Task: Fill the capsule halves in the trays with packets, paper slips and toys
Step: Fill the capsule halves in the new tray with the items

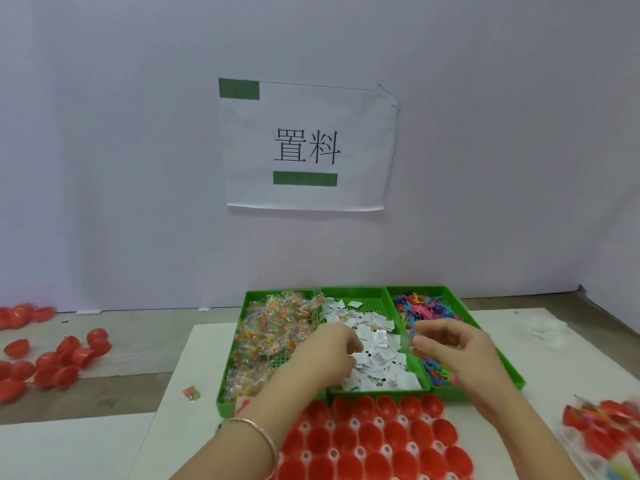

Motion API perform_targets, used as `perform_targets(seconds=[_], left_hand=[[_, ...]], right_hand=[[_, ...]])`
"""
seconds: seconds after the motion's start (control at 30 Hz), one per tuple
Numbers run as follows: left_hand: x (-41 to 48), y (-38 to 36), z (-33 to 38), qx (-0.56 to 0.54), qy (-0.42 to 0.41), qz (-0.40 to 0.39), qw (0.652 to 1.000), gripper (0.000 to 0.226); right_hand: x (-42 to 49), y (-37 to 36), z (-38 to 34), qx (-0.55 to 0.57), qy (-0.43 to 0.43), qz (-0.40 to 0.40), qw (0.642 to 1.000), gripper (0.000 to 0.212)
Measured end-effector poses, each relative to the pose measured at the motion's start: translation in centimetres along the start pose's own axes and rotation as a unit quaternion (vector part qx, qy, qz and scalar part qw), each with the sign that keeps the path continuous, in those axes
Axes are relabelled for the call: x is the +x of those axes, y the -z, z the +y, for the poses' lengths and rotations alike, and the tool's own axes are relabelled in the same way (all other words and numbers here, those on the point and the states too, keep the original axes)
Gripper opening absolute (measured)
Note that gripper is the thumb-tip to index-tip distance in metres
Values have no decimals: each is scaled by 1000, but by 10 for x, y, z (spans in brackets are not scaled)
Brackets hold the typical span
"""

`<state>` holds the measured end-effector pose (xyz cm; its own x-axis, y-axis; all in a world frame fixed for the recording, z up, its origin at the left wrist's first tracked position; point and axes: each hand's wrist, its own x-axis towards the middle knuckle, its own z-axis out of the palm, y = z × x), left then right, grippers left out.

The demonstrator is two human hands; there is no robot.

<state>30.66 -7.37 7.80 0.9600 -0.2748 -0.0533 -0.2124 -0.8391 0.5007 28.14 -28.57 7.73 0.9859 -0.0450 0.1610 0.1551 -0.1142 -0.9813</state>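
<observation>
Wall sign [308, 147]: white sheet with two printed characters and two green strips, fixed to the pale backdrop.
Surface [194, 358]: white boards carrying all items.
Green bins [353, 291]: three, side by side at the far edge. Left holds clear packets [266, 330], middle holds paper slips [377, 344], right holds coloured toys [426, 306].
Capsule tray [355, 424]: just in front of the bins; red capsule halves [346, 438] seated in rows, open side up.
Second tray [602, 431]: at the right edge, blurred; red halves with coloured contents.
Loose halves [59, 362]: red, scattered at far left.
Left hand [329, 351]: forearm reaches across the tray; palm down over the slips, fingers curled into the pile. Grasp cannot be told.
Right hand [450, 344]: raised over the seam between middle and right bins, fingers curled, thumb and forefinger drawn close. Contents blurred; cannot tell.
Bracelet [252, 427]: on the left wrist.
Stray packet [191, 392]: alone on the surface, left of the bins.
</observation>
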Motion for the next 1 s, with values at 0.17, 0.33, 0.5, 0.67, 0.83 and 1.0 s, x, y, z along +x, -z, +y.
perform_targets(seconds=[0.17,0.33,0.5,0.67,0.83,1.0], left_hand=[[20,-21,17,203,8,-27,979,39],[29,-34,21,221,48,-17,974,18],[30,-25,15,87,62,43,993,17],[15,-12,14,-129,16,141,982,9],[-3,-8,32,-341,-17,146,929,7],[-13,-11,53,-547,-13,74,834,16]], right_hand=[[-15,5,3,72,17,28,997,20],[-12,0,4,82,21,21,996,20],[-6,5,5,124,13,66,990,20],[-7,1,6,133,-6,43,990,20],[-11,-7,5,126,-17,29,991,16],[-14,-10,-2,124,-31,8,992,30]])
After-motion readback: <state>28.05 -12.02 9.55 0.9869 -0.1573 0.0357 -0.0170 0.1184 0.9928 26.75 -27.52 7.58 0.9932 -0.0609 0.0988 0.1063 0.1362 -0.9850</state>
